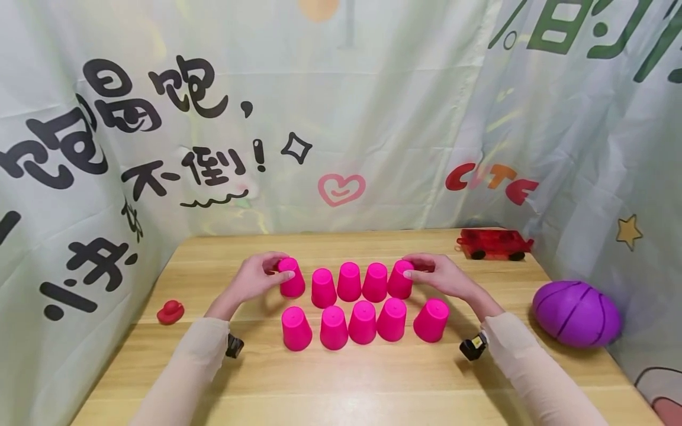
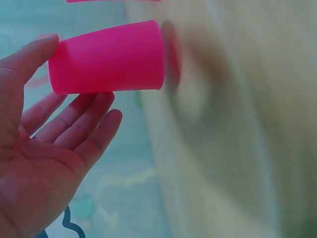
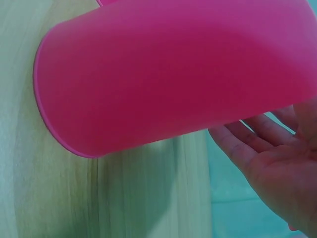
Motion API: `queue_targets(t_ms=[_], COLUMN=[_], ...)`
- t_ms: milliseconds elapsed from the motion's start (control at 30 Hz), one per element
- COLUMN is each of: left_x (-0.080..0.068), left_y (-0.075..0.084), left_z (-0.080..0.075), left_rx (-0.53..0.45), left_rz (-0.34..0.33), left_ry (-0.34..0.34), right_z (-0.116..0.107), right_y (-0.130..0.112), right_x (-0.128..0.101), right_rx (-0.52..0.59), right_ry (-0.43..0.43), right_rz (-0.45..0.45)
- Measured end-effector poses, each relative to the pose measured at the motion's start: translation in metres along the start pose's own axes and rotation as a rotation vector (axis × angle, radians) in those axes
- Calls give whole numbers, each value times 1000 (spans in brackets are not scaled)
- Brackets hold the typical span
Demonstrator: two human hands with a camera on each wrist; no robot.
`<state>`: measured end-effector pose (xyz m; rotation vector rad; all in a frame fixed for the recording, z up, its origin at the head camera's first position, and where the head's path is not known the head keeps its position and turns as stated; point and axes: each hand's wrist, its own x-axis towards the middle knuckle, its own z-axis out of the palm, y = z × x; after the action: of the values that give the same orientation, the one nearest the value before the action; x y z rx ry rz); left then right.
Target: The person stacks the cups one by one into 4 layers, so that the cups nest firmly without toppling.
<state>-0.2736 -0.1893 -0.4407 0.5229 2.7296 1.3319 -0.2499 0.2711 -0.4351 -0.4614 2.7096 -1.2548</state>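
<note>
Several pink cups stand upside down in two rows on the wooden table (image 1: 341, 378). My left hand (image 1: 282, 267) holds the back row's leftmost pink cup (image 1: 293, 285), thumb on its near side and fingers behind its top. In the left wrist view that cup (image 2: 109, 57) lies between the thumb and loosely bent fingers of the left hand (image 2: 54, 134). My right hand (image 1: 409, 266) holds the back row's rightmost pink cup (image 1: 399, 285) the same way. That cup (image 3: 173, 69) fills the right wrist view, with the right hand (image 3: 267, 163) against its side.
A red toy car (image 1: 494, 244) sits at the table's back right and a purple ball (image 1: 576, 313) at the right edge. A small red toy (image 1: 170, 311) lies near the left edge. Printed cloth walls close in the table on three sides.
</note>
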Motion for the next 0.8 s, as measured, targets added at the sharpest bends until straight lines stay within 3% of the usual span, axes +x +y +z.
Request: queue_targets(t_ms=[367, 567, 800], left_x=[46, 70, 100], left_y=[29, 41, 53], left_z=[-14, -11, -5], left_rx=[45, 76, 88], left_rz=[2, 12, 31], left_ry=[13, -41, -59], right_z=[1, 2, -1], right_y=[-1, -1, -4], right_x=[1, 1, 0], right_rx=[-19, -15, -33], right_ry=[4, -11, -13], right_rz=[-27, -26, -29])
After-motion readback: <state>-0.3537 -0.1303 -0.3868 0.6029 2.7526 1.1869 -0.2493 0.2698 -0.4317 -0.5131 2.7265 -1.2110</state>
